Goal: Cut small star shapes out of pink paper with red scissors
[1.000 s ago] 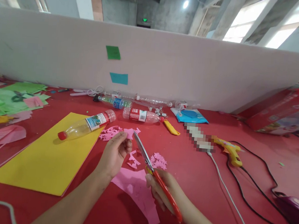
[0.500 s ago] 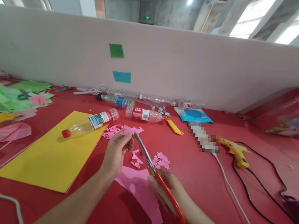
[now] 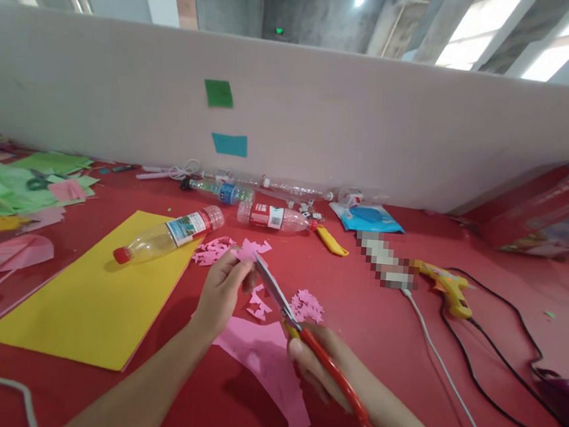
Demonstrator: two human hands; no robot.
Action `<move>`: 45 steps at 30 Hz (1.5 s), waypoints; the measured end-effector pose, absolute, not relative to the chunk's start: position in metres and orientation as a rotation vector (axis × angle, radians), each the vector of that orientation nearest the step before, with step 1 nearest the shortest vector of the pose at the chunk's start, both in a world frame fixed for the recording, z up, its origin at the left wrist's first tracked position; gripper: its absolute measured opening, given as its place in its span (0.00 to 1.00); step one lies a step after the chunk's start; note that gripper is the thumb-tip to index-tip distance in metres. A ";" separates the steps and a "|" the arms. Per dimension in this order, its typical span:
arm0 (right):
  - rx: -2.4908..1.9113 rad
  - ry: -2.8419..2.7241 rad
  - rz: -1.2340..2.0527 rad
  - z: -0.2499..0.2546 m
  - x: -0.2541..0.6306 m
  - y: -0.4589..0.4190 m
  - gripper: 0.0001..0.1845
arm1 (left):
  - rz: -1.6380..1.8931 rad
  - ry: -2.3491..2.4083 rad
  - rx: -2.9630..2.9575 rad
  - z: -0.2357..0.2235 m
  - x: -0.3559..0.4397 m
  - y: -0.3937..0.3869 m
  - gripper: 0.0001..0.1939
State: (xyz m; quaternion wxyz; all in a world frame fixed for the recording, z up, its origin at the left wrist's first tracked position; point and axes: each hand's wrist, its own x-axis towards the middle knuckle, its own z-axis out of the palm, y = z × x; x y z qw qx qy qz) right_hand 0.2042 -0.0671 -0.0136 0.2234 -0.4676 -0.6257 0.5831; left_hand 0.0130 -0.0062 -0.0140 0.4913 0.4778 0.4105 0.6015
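Your right hand (image 3: 318, 366) is clenched around the orange handles of the scissors (image 3: 295, 324), and over the last second the blades have drawn nearly shut, their tips now reaching up to your left fingertips where a moment ago they stood a little apart. Your left hand (image 3: 222, 291) pinches a small pink paper piece (image 3: 247, 250) between thumb and fingers; it has tipped slightly toward the blades, so the piece now meets the scissor tips, though the piece is so small here that you cannot be sure how far the blades have bitten into it. That reads as a snip just closing on the held scrap. Below both hands the larger pink sheet (image 3: 264, 361) lies flat on the red surface (image 3: 377, 341), unmoved, with pink offcuts (image 3: 306, 305) just beside the blades and another heap of pink scraps (image 3: 211, 250) beyond your left hand. Farther toward the left edge a plastic bottle (image 3: 168, 235) rests on its side across the corner of a yellow sheet (image 3: 92, 296). Toward the far edge lie more bottles and a yellow utility knife (image 3: 330, 242); toward the right edge a yellow glue gun (image 3: 445, 287) lies with its cables trailing.
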 end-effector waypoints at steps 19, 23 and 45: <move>-1.366 -1.682 1.699 -0.003 0.206 -0.067 0.27 | 1.393 0.988 1.191 -0.010 0.009 -0.005 0.11; -1.392 -1.675 1.654 0.000 0.204 -0.066 0.27 | 1.390 1.007 1.206 -0.009 0.008 -0.005 0.11; -1.297 -1.726 1.729 -0.001 0.208 -0.067 0.30 | 1.381 1.026 1.241 -0.010 0.008 -0.005 0.15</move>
